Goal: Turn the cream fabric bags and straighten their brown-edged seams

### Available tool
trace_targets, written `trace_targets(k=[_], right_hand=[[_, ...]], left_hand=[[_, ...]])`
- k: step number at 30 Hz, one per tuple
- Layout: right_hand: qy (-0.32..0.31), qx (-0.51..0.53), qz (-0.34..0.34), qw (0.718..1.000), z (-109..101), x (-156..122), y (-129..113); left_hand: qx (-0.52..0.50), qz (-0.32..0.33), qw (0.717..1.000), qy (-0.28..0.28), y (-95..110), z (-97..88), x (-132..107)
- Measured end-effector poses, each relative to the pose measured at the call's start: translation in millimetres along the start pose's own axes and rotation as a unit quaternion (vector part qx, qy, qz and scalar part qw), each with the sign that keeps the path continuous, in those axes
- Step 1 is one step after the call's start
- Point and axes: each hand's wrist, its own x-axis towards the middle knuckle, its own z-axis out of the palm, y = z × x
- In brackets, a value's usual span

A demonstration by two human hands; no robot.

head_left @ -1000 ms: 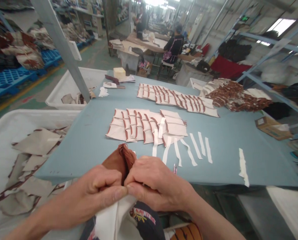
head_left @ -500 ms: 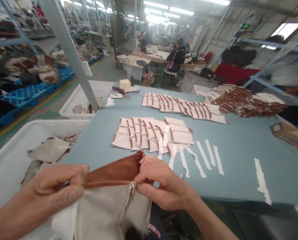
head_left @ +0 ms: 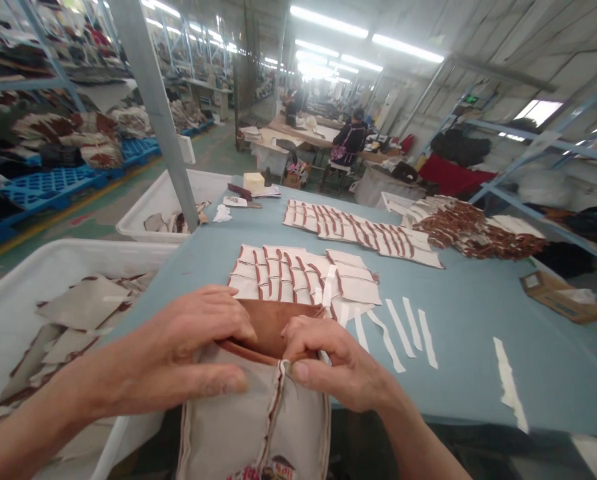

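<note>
Pinching the cloth pouch (head_left: 248, 413) — left hand (head_left: 178, 360), right hand (head_left: 335, 363).

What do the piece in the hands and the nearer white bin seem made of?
The piece looks like matte beige woven cloth with a brown, suede-like lining: it folds and shows seams. The white bin looks like smooth moulded plastic: rigid, rounded rim.

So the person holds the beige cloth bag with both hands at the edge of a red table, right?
No, the table is light blue, not red. The head view shows it, with the left hand and right hand gripping the cloth bag at its near edge.
</note>
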Motion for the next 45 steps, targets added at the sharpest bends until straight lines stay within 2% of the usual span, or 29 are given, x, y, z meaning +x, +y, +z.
trace_targets(k=[3, 5, 8, 14, 18, 20, 27, 30, 33, 41, 45], right_hand=[[-0.004, -0.018, 0.009, 1.0, -0.2, -2.4, -2.4], [0.001, -0.04, 0.005, 0.999, 0.9, -4.2, -3.9], [0.022, -0.086, 0.006, 0.996, 4.7, -8.0, -5.5], [0.071, -0.145, -0.017, 0.987, 18.3, -15.5, -4.8], [0.108, -0.15, -0.035, 0.982, 23.3, -12.8, -2.6], [0.107, -0.12, -0.039, 0.986, 23.4, -9.7, -0.8], [0.031, 0.059, 0.019, 0.998, 25.1, -4.1, 6.6], [0.001, 0.107, 0.052, 0.993, 25.9, -3.2, 6.7], [-0.014, 0.136, 0.057, 0.989, 24.4, -2.6, 4.4], [-0.02, 0.107, 0.074, 0.991, 17.9, -5.6, -5.9], [0.015, 0.026, 0.062, 0.998, 20.9, -8.4, -9.9]], left_hand=[[-0.011, 0.062, 0.998, -0.032, 19.9, 5.9, 12.2], [0.001, 0.067, 0.997, -0.042, 28.7, 9.5, 15.6], [0.012, 0.042, 0.997, -0.065, 33.1, 15.5, 14.6], [0.103, 0.033, 0.994, 0.002, 32.1, 36.5, 3.0], [0.027, -0.011, 1.0, -0.002, 36.4, 40.1, -1.8], [-0.022, -0.045, 0.999, -0.003, 38.4, 38.5, -3.2], [-0.115, -0.111, 0.987, 0.031, 42.0, 44.2, -10.2], [-0.151, -0.12, 0.981, 0.036, 39.7, 50.0, -11.2], [-0.18, -0.116, 0.976, 0.04, 36.4, 54.3, -10.6], [-0.227, -0.118, 0.966, 0.046, 34.8, 53.8, -2.6], [-0.218, -0.116, 0.967, 0.056, 31.1, 56.6, -2.3]])
